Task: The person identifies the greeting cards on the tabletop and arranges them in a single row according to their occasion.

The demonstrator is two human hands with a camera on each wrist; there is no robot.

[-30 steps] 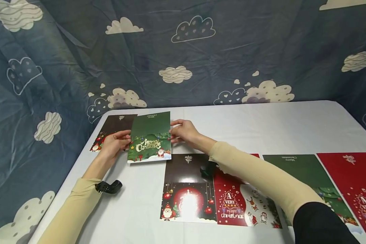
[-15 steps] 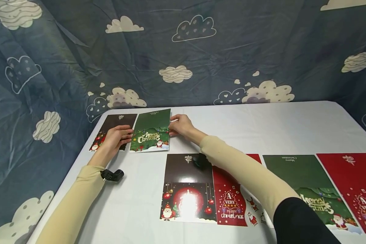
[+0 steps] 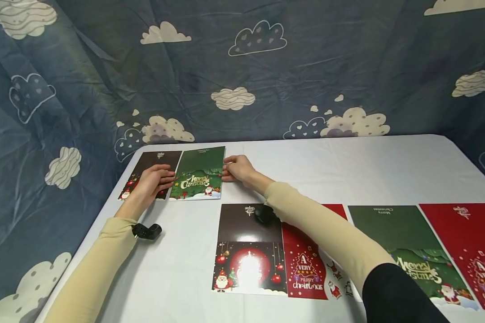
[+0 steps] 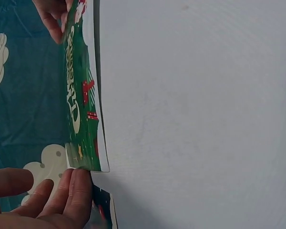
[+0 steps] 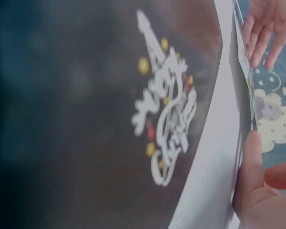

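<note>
A green folded "Merry Christmas" card (image 3: pixel 197 172) lies at the back left, its top right corner perhaps slightly raised. My left hand (image 3: pixel 149 184) rests over a dark brown Christmas card (image 3: pixel 157 160), and its extended fingertips touch the green card's left edge. In the left wrist view the fingers (image 4: pixel 78 193) lie straight against that edge, the thumb apart. At the opposite edge is my right hand (image 3: pixel 240 170), its fingers touching the card's side. In the right wrist view one straight finger (image 5: pixel 252 157) meets the edge, while another digit stands off it.
A front row holds another brown card (image 3: pixel 248 224), a red card (image 3: pixel 305 269) partly under my right sleeve, a green card (image 3: pixel 388 224) and a red card (image 3: pixel 460 233) at the right. White cloth (image 3: pixel 178 260) covers the table; a cloud-print curtain (image 3: pixel 266 98) hangs behind.
The green card has moved back and down from mid-air to lie beside the brown card. Both hands moved with it, and the left fingers have straightened along its edge.
</note>
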